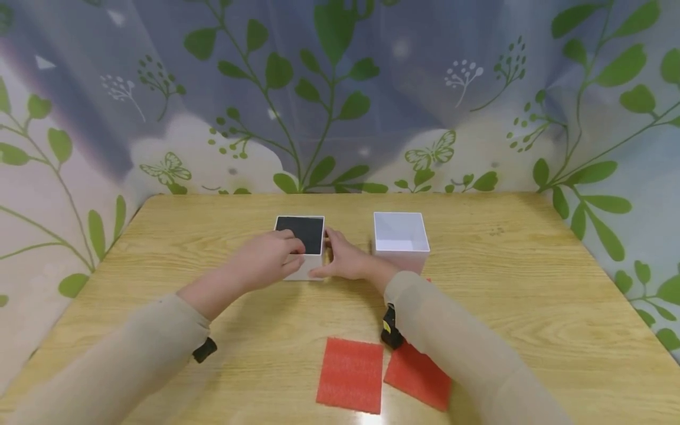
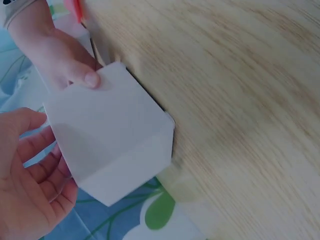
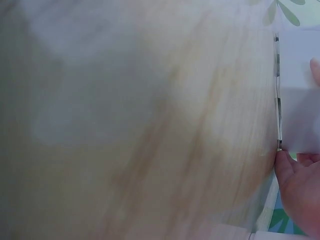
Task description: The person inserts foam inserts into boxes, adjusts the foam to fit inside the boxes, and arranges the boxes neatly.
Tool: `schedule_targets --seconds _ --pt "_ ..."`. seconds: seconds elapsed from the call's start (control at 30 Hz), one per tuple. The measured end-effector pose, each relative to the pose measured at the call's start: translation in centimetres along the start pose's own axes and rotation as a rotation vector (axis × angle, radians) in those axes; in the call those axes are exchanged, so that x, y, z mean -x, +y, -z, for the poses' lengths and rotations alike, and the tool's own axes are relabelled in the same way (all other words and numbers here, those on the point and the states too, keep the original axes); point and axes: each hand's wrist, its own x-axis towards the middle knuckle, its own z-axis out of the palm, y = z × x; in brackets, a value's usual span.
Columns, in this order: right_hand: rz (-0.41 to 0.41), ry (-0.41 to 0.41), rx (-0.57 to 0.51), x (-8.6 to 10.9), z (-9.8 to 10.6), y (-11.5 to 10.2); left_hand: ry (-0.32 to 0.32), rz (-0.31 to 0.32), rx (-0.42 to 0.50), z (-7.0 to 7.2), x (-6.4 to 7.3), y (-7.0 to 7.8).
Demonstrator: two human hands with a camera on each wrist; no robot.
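Observation:
A white square box stands upright on the table, and a black square surface shows within its rim. My left hand is over the near left part of the rim, fingertips bent down at the black surface. In the left wrist view, the left hand's fingers curve loosely at the box's top edge, with nothing visible between them and the thumb. My right hand grips the box from the right. Its thumb lies along the near wall and its fingers along the right side, partly hidden.
A second white box, open at the top, stands to the right, behind the right forearm. Two red squares lie near the front, one partly under the right sleeve. A patterned curtain hangs behind the wooden table.

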Motion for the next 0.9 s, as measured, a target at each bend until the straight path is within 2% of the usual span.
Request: schedule_targets --seconds 0.17,0.37,0.5,0.63,0.73,0.9 --pt "0.006 -0.006 0.022 -0.2 0.0 0.8 -0.016 0.017 0.023 -0.6 -0.9 0.7" --pt "0.009 -0.014 0.046 -0.4 -0.1 0.7 0.031 0.038 0.041 -1.1 -0.8 0.6" --pt "-0.023 -0.021 0.059 -0.4 -0.1 0.7 0.065 0.082 -0.067 -1.4 -0.4 0.3" --pt "-0.044 -0.012 0.052 -0.4 -0.1 0.7 0.038 0.165 -0.191 -1.6 -0.2 -0.1" --pt "-0.049 -0.008 0.052 -0.4 -0.1 0.8 0.009 0.207 -0.215 -1.8 0.0 -0.5" --pt "-0.029 -0.014 0.049 -0.5 -0.2 1.0 0.007 0.237 -0.221 -2.0 0.2 -1.1"
